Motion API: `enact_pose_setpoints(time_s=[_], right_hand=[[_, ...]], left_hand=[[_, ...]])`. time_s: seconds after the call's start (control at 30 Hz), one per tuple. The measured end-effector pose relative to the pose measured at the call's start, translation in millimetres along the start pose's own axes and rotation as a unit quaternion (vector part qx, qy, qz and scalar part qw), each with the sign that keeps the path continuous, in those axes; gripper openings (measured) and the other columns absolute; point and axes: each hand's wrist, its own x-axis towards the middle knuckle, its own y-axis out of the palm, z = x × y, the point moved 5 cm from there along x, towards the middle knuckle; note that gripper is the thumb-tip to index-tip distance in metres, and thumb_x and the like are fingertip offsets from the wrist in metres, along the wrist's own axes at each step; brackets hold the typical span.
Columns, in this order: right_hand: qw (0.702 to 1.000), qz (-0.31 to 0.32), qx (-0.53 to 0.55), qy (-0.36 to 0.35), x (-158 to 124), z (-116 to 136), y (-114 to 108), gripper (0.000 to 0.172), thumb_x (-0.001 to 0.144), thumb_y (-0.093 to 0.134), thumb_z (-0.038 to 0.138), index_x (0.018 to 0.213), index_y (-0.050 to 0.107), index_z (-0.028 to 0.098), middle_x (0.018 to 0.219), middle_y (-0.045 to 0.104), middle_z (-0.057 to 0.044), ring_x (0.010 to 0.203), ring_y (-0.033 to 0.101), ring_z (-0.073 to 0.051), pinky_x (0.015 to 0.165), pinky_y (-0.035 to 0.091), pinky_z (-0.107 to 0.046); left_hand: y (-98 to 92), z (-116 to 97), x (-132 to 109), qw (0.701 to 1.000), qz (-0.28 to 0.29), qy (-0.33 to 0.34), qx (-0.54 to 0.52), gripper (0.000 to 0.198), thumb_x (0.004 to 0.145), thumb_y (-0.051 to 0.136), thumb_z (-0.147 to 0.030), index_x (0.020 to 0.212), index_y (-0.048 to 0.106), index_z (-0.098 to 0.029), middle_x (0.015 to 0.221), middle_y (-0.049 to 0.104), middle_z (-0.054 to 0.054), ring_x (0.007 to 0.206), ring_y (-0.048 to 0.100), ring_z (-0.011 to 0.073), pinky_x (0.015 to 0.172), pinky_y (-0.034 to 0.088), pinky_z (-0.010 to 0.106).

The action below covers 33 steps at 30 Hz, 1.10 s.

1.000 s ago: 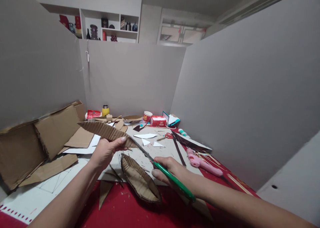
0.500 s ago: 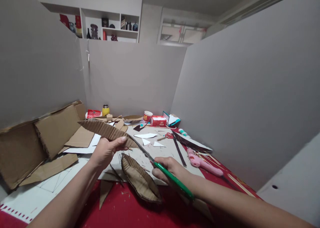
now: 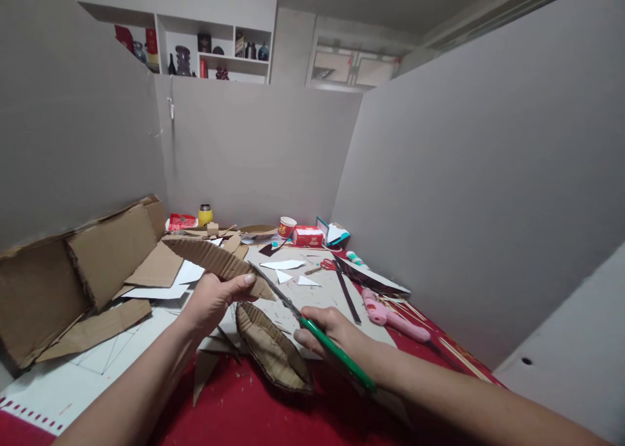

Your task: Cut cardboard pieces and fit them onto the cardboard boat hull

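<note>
A curved strip of corrugated cardboard point(image 3: 209, 256) is held up over the table, pinched by my left hand point(image 3: 217, 296) with the thumb on its ridged face. My right hand point(image 3: 336, 332) grips the green handles of a pair of scissors point(image 3: 339, 355). Their blades point up and left and meet the right end of the strip; I cannot tell how far apart they are. Below both hands lies a boat-shaped cardboard piece point(image 3: 273, 351) with raised, ridged sides, on the edge of a grey board point(image 3: 312, 296).
Large cardboard sheets point(image 3: 112, 257) lean at the left wall. White paper scraps point(image 3: 282, 264) and red-handled scissors point(image 3: 328, 264) lie on the board. A pink glue gun point(image 3: 390, 319) and thin wooden sticks point(image 3: 466, 360) are on the right. A paper cup point(image 3: 287, 227) and yellow jar point(image 3: 205, 216) stand behind.
The cardboard strip has shifted a little right and down in my left hand's grip, its right end farther along the scissor blades. My right hand has barely moved.
</note>
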Motion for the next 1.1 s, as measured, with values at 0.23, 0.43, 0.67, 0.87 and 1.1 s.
enact_pose_setpoints(time_s=[0.23, 0.43, 0.67, 0.87, 1.1], right_hand=[[0.998, -0.009, -0.061, -0.002, 0, 0, -6, 0.037, 0.086, 0.051, 0.049, 0.068, 0.039, 0.020, 0.058, 0.039, 0.006, 0.055, 0.033, -0.010, 0.053, 0.030, -0.023], [0.988, 0.005, -0.157, 0.006, 0, 8, -13, 0.028, 0.087, 0.050, 0.047, 0.077, 0.045, 0.020, 0.066, 0.049, 0.002, 0.059, 0.042, -0.013, 0.058, 0.033, -0.025], [0.994, -0.010, -0.109, -0.011, -1, -10, -5, 0.033, 0.088, 0.051, 0.047, 0.071, 0.043, 0.020, 0.061, 0.045, 0.004, 0.057, 0.038, -0.011, 0.056, 0.031, -0.024], [0.998, -0.015, -0.060, -0.024, -1, -14, -5, 0.036, 0.087, 0.052, 0.048, 0.068, 0.040, 0.020, 0.060, 0.040, 0.005, 0.059, 0.035, -0.011, 0.055, 0.030, -0.024], [0.993, -0.009, -0.117, -0.012, 1, -2, -17, 0.026, 0.088, 0.049, 0.041, 0.075, 0.039, 0.021, 0.067, 0.044, 0.003, 0.061, 0.040, -0.013, 0.058, 0.032, -0.024]], left_hand=[[-7.4, -11, 1, 1.000, -0.001, 0.029, -0.006, 0.024, 0.069, 0.078, -0.028, 0.086, 0.072, -0.014, 0.081, 0.074, 0.007, 0.074, 0.068, 0.0206, 0.070, 0.056, 0.033], [-10.2, -6, 3, 1.000, -0.002, 0.021, 0.019, 0.026, 0.063, 0.081, -0.027, 0.084, 0.073, -0.014, 0.082, 0.075, 0.008, 0.075, 0.069, 0.0229, 0.070, 0.055, 0.033], [-7.3, -2, 2, 1.000, 0.004, 0.010, 0.030, 0.026, 0.064, 0.081, -0.028, 0.084, 0.072, -0.015, 0.081, 0.074, 0.007, 0.075, 0.068, 0.0211, 0.069, 0.055, 0.031], [-3.2, 2, 0, 0.999, 0.021, -0.010, 0.043, 0.027, 0.065, 0.081, -0.027, 0.086, 0.072, -0.013, 0.085, 0.073, 0.009, 0.075, 0.066, 0.0209, 0.069, 0.054, 0.032], [-3.0, 2, 3, 0.999, 0.039, -0.006, 0.024, 0.032, 0.072, 0.075, -0.029, 0.098, 0.069, -0.012, 0.087, 0.072, 0.010, 0.081, 0.067, 0.0237, 0.068, 0.055, 0.034]])
